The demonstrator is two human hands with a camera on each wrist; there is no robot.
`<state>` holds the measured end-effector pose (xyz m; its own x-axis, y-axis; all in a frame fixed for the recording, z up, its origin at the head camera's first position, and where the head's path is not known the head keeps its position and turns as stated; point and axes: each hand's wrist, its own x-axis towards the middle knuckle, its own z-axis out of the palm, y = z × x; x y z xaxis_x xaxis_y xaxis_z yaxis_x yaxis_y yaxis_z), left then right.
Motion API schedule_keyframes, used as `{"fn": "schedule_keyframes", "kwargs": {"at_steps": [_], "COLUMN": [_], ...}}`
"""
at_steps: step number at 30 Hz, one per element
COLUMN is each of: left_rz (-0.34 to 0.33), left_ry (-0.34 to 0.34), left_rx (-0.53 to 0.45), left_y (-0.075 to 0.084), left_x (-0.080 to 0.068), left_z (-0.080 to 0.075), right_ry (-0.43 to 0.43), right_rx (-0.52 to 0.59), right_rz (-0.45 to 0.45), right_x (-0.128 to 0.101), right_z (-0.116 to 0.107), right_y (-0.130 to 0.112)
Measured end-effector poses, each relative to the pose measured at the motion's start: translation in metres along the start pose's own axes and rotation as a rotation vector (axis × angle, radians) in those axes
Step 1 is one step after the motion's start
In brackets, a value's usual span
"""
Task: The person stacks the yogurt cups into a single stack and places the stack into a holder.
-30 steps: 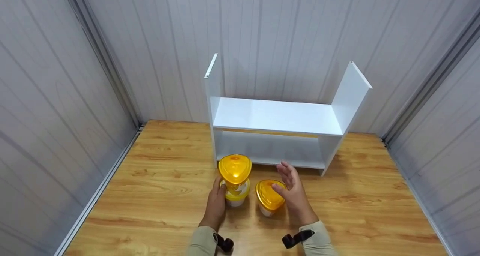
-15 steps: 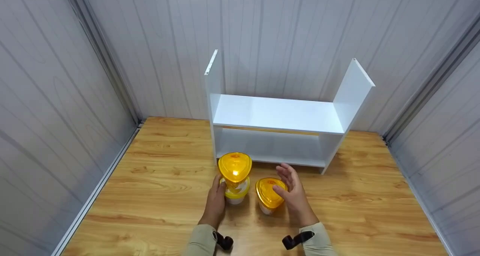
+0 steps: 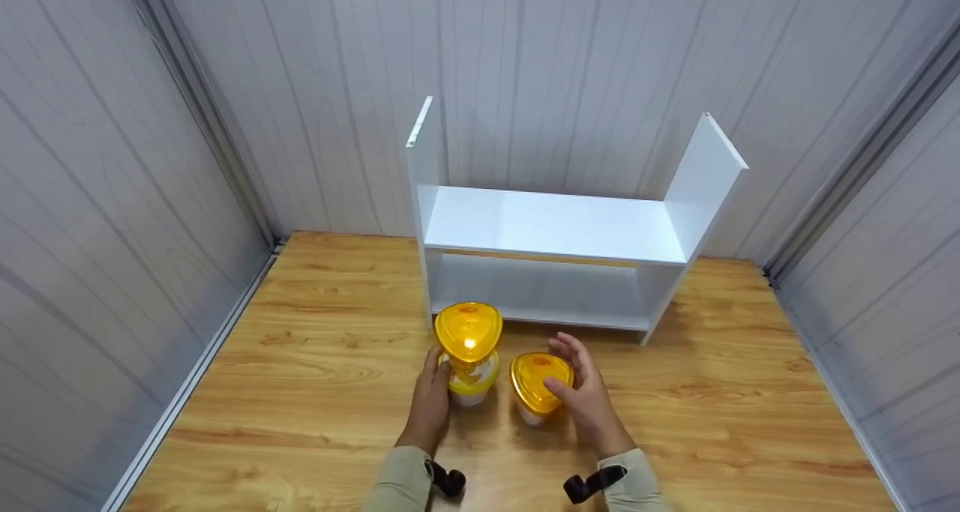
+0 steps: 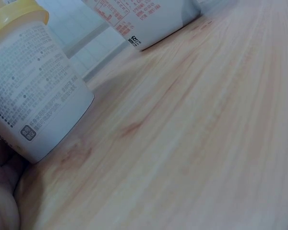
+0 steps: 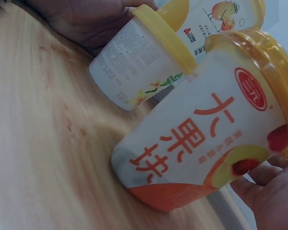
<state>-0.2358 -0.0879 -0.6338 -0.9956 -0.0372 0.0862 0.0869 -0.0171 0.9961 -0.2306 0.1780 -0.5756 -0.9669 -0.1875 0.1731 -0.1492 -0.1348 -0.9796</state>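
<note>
Head view, lower centre of frame: two yellow-lidded cups stand on the wooden tabletop (image 3: 315,392), w/ both hands around them.

Left hand (image 3: 431,407) sits against the left side of the stacked cups (image 3: 469,351) – two cups, one on top of the other, top lid at centre frame, lower one w/ a yellow rim. Fingers curl round the lower cup's white body; right wrist view shows the palm and fingers (image 5: 93,21) wrapped behind that cup (image 5: 139,64) at upper left of frame. Left wrist view: same cup's white printed wall (image 4: 36,100) fills the left of frame, tilted in the picture, base on the wood, w/ a bit of the hand at lower left touching it.

Right hand (image 3: 581,392) is on the right side of the single cup (image 3: 538,388), just right of the stack. Thumb lies on the yellow lid's edge, fingers bent round the far side. Right wrist view: this cup (image 5: 201,139) fills centre frame, white w/ big orange characters and fruit art, orange base, yellow lid at upper right; fingertips (image 5: 266,191) press its lower right side. The two cups are v. close; can't tell if touching.

Behind them, centre frame: white shelf unit (image 3: 555,231), two tiers, against grey panelled walls (image 3: 112,160).
</note>
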Motion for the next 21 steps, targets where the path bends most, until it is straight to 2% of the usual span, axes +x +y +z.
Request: {"fn": "schedule_keyframes", "kwargs": {"at_steps": [6,16,21], "left_rz": [0.012,0.052,0.024], "left_ry": [0.003,0.000,-0.001], "left_rx": [0.010,0.035,0.044], "left_y": [0.000,0.003,0.001], "left_x": [0.000,0.002,0.002], "left_z": [0.000,0.000,-0.001], "right_ry": [0.000,-0.043,-0.016], "right_rx": [0.002,0.063,0.063], "right_rz": [0.024,-0.001,0.041], "right_x": [-0.003,-0.009,-0.011], "right_z": [0.000,0.000,0.001], "right_y": [0.003,0.013,0.015]}}
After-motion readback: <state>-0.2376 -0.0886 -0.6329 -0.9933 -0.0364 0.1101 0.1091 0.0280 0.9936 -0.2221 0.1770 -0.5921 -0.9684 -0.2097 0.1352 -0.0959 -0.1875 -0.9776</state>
